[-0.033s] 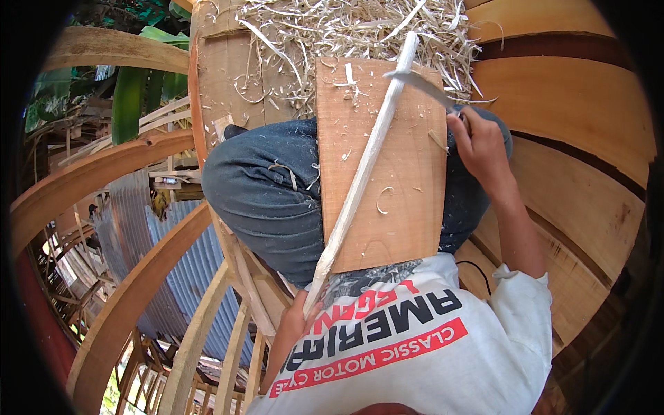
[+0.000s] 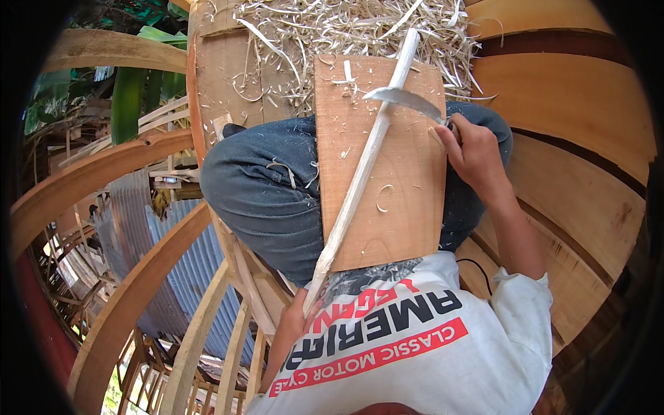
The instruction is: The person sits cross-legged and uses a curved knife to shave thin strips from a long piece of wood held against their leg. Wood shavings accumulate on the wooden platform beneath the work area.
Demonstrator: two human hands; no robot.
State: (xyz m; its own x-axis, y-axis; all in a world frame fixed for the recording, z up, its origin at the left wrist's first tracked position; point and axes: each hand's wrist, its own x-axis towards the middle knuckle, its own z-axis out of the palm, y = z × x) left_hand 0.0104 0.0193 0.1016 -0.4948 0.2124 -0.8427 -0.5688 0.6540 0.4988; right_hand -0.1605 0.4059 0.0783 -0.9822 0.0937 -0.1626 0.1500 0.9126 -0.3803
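Right now I see my right hand (image 2: pixel 474 153) closed around the handle of a knife (image 2: pixel 408 99), whose curved grey blade lies across a long pale stick (image 2: pixel 363 169) near its far end. The stick runs slantwise over a flat wooden board (image 2: pixel 401 221) that rests on my lap, over knees in blue jeans (image 2: pixel 263 194). Its upper tip reaches into a heap of pale shavings (image 2: pixel 332 31) lying beyond the board on wooden planks (image 2: pixel 221 69); its lower end comes down to my left hand (image 2: pixel 301 318), which grips it just beside the hem of my white printed shirt (image 2: pixel 429 360). That hand is partly hidden behind the shirt and the stick, though the fingers look wrapped round the wood. A few loose curls of shaving lie on the board, to either side of the stick, and some cling to the jeans. To my right, broad curved planks (image 2: pixel 574 111) of orange-brown wood sweep past. To my left and below, bent wooden ribs (image 2: pixel 131 290) stand apart over a corrugated metal sheet (image 2: pixel 138 214), with green leaves (image 2: pixel 131 97) beyond them.
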